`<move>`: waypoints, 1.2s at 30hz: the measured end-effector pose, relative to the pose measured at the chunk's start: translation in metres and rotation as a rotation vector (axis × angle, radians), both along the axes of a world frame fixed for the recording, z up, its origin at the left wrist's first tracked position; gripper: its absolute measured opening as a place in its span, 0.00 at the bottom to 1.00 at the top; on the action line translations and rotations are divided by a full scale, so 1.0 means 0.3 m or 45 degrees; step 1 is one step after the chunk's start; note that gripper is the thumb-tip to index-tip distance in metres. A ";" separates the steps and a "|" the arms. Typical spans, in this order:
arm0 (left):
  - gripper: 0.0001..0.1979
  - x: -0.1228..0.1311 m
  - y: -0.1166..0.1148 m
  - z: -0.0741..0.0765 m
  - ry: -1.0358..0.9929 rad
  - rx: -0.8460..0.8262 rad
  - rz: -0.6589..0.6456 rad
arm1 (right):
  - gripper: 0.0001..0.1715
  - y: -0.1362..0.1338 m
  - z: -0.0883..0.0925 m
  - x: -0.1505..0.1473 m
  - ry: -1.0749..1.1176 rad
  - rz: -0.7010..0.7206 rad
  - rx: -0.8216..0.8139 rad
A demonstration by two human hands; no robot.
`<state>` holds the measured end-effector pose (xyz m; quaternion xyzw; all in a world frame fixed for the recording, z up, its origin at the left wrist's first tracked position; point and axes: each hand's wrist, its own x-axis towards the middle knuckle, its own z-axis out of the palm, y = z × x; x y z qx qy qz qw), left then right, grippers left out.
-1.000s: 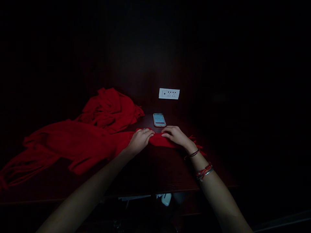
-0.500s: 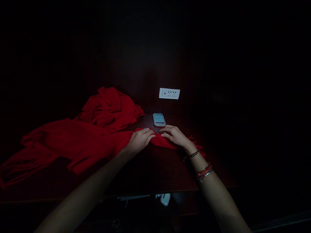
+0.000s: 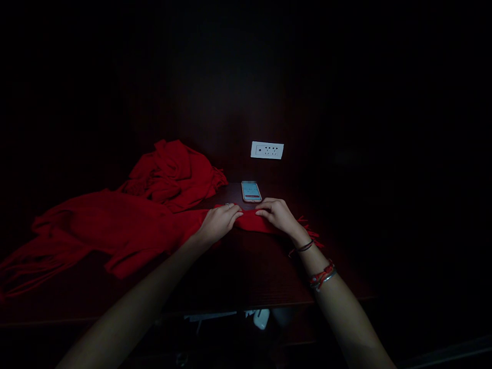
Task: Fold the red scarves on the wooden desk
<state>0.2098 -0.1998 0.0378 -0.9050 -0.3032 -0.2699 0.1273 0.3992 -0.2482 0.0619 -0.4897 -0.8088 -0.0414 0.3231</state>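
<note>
A long red fringed scarf (image 3: 119, 220) lies across the dark tabletop, spread wide on the left and narrowed to a folded strip on the right. My left hand (image 3: 220, 221) pinches the strip's upper edge, with a ring on one finger. A short way to the right, my right hand (image 3: 280, 215) has thumb and fingers closed on the same edge. Between the two hands a stretch of red cloth shows. Loose tassels stick out past my right wrist, which wears a dark band and a red bracelet.
Behind the scarf, a heap of red fringed cloth (image 3: 175, 171) rests at the back left. Just beyond my hands lies a phone (image 3: 251, 191) with a lit screen. A white socket plate (image 3: 267, 150) is on the back wall. Below the table edge shows a small white object (image 3: 261, 319).
My right hand's fingers have closed onto the cloth edge. The left hand has shifted very slightly left. The view has tilted a little.
</note>
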 end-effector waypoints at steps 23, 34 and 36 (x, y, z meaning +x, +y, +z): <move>0.13 -0.044 0.077 -0.003 -0.034 -0.057 0.161 | 0.13 -0.011 -0.070 0.124 -0.390 -0.040 -0.365; 0.14 -0.011 0.021 0.012 0.062 -0.088 0.054 | 0.13 -0.107 0.084 0.199 -0.343 -0.486 -0.052; 0.14 -0.005 0.008 0.012 0.079 -0.148 0.022 | 0.13 -0.121 0.090 0.205 -0.316 -0.496 -0.118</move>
